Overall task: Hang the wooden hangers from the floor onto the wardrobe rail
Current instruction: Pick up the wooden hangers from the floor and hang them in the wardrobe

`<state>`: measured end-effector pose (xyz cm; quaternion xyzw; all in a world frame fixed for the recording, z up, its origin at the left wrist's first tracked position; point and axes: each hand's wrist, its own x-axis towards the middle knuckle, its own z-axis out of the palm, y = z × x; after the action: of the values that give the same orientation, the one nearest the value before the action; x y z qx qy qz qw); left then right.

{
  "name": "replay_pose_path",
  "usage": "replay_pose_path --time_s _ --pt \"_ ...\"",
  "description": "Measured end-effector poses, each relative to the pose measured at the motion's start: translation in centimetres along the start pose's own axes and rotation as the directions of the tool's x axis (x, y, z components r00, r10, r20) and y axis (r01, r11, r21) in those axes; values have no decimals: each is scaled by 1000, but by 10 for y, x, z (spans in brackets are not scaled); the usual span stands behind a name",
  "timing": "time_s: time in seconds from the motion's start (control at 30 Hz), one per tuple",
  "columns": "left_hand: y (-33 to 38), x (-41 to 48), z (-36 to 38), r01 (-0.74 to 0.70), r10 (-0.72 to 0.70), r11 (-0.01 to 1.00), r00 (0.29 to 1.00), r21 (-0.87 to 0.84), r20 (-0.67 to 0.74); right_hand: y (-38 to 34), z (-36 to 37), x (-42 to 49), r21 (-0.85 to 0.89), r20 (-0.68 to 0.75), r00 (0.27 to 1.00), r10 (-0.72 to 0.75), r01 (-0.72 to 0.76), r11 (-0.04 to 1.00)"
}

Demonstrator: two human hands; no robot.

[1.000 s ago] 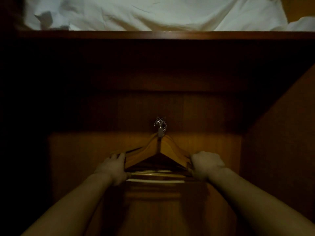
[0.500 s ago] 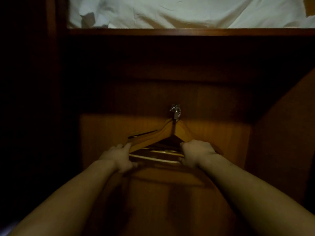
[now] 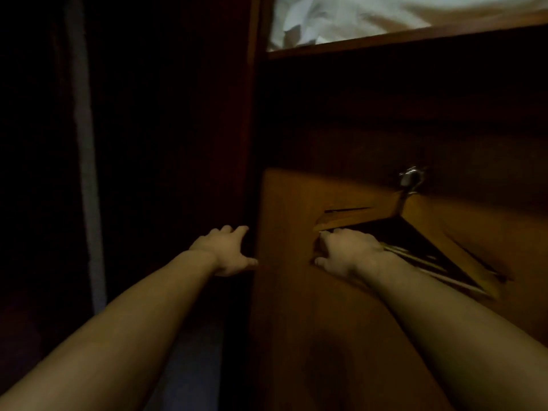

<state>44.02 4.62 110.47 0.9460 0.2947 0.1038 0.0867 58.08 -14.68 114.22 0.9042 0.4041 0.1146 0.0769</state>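
while the right hand (image 3: 347, 252) curls its fingers round the wooden hangers (image 3: 364, 215), apparently hung by their hooks (image 3: 410, 179) at two o'clock, the left hand (image 3: 225, 250), fingers loosely spread, touches the wardrobe side (image 3: 252, 143); steady the bundle before letting go.

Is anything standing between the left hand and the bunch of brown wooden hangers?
Yes. The wardrobe's upright wooden side panel stands between the left hand, which is at the panel's front edge, and the brown wooden hangers inside. The right hand grips their left end, with nothing between.
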Motion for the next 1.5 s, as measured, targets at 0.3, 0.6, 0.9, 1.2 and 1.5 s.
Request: replay_pose_path --time_s 0.3,0.6,0.9,1.2,1.5 --pt "-126 -132 -35 327 -324 940 945 101 -45 -153 -16 -19 96 -53 932 -358 361 927" --pt "-263 -256 -72 587 -579 807 808 62 -107 -344 -47 -55 153 -152 778 -610 628 763" --pt "-389 -352 -36 691 -691 721 723 54 -6 -523 -35 -107 195 -98 649 -754 756 625" --pt "-467 -397 14 741 -733 671 669 -23 124 -628 21 -119 280 12 575 -818 783 555" --pt "-517 -403 132 835 -790 547 540 -65 289 -689 142 -95 374 154 462 -873 791 485"
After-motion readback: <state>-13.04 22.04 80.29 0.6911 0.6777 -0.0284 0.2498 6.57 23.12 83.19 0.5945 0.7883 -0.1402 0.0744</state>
